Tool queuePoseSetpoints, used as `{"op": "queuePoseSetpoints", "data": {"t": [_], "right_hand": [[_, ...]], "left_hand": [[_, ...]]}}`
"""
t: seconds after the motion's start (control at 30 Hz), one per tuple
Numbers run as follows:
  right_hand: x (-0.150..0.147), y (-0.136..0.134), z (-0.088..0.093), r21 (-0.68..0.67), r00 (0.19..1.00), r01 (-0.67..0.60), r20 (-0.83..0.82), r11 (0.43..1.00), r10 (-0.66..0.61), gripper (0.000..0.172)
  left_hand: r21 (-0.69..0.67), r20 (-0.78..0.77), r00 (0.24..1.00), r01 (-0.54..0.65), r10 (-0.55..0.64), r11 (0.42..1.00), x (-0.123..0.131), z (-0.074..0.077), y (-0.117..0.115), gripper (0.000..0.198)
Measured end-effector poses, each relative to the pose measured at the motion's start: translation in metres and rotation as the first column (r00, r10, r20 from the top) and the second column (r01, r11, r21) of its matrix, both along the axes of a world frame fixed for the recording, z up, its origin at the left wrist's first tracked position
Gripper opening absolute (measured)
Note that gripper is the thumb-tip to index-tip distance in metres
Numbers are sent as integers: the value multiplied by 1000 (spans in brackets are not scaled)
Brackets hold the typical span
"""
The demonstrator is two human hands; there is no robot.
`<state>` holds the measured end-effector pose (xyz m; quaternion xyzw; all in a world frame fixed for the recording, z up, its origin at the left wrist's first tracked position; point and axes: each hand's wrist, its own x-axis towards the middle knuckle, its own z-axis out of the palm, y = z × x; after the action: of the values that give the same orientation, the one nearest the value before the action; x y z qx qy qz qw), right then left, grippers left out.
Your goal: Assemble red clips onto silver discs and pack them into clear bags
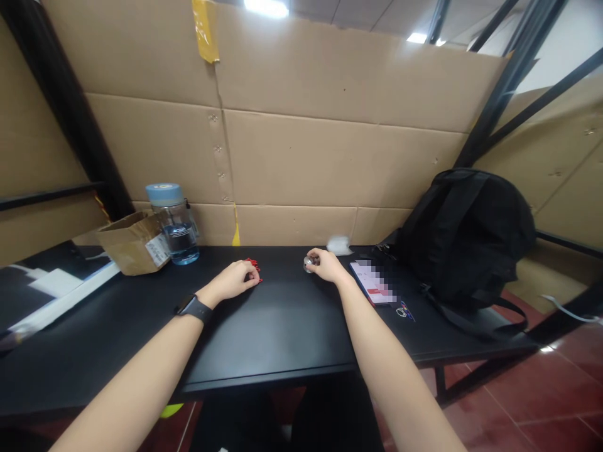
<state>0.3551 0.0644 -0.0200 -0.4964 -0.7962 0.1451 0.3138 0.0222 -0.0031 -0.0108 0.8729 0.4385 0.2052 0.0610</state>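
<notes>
My left hand [235, 280], with a dark smartwatch [193, 307] on its wrist, rests on the black table with fingers curled down. Small thin red pieces [251, 262] show beside and beneath its fingertips; their exact kind is too small to tell. My right hand [326, 266] is closed around a small round container [308, 264], clear or silvery, at the table surface. Its fingers cover part of the container, so what is inside cannot be made out. A crumpled white wad [339, 245] lies just behind my right hand.
On the right are a booklet or phone-like flat item [372, 282], a key ring [402, 312] and a black backpack [471, 245]. A water bottle [174, 226], a cardboard box [134, 245] and a white power strip [66, 301] stand left. Cardboard panels [320, 157] wall the back.
</notes>
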Motion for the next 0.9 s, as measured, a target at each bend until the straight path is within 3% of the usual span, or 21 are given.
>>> {"op": "queuePoseSetpoints", "data": {"t": [0.13, 0.33, 0.57, 0.7, 0.9], "right_hand": [[-8, -5, 6, 37, 990, -19, -139, 999, 24, 37], [-38, -24, 13, 31, 914, -178, -365, 984, 177, 45], [-75, -47, 11, -29, 792, -294, -567, 955, 227, 57], [-82, -53, 15, -46, 743, -364, -617, 930, 260, 53], [-91, -67, 25, 52, 738, -376, -586, 925, 333, 48]], "left_hand": [[76, 6, 1000, -22, 22, 997, 3, -1, 0, 24], [-4, 313, 945, -95, 92, 995, 21, 17, -18, 24], [-33, 459, 875, -152, 150, 988, 31, 25, -29, 24], [-33, 481, 858, -185, 178, 982, 34, 23, -28, 25], [23, 558, 827, -101, 71, 995, 40, 15, -24, 23]]}}
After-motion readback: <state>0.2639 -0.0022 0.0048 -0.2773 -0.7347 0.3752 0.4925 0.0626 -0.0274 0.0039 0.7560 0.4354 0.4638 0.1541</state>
